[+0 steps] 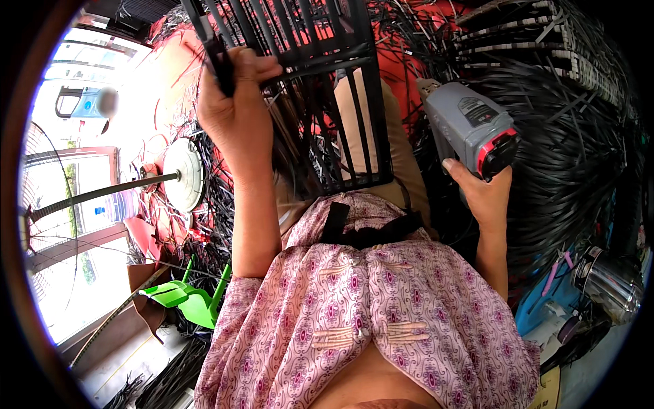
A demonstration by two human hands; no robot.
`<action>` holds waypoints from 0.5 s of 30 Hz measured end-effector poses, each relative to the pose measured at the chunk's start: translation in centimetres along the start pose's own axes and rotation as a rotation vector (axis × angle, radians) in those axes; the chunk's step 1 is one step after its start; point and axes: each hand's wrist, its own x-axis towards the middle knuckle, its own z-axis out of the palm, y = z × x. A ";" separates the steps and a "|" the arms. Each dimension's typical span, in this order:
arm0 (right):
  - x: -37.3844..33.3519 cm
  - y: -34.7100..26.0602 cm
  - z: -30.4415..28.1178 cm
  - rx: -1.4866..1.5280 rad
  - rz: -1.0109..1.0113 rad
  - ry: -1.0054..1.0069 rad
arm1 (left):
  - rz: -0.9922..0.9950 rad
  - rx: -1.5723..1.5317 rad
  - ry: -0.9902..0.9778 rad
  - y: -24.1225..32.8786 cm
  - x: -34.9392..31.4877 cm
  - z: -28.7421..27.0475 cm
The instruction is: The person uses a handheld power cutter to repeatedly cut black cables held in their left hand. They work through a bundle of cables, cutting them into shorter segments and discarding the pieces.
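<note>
A black slatted frame [325, 60] with strips woven across it leans over my lap, its lower edge near my waist. My left hand [235, 102] is closed round the dark bar at the frame's left side, with fingertips reaching toward the slats. To the right of the frame, my right hand [482, 191] grips a grey handheld power tool [470, 116] with a red-trimmed end. The tool points up and away from me, apart from the frame. Its handle is mostly hidden, so I cannot tell whether the trigger is pressed.
A large bundle of black strips [545, 163] lies at the right, below a woven piece [538, 44]. Loose strips cover the red floor. At the left stand a fan with a round pale base [184, 175] and a green dustpan [194, 303]. A metal canister [610, 283] sits lower right.
</note>
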 end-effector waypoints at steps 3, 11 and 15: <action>0.0 0.5 -0.1 0.022 0.027 0.001 | -0.029 -0.099 0.073 1.5 0.1 -0.7; 0.2 0.5 0.3 0.006 0.030 -0.072 | -0.221 -0.295 -0.178 7.1 -1.3 -1.5; 0.4 0.3 0.6 0.036 0.004 -0.097 | -0.268 -0.059 -0.482 6.4 -0.6 1.5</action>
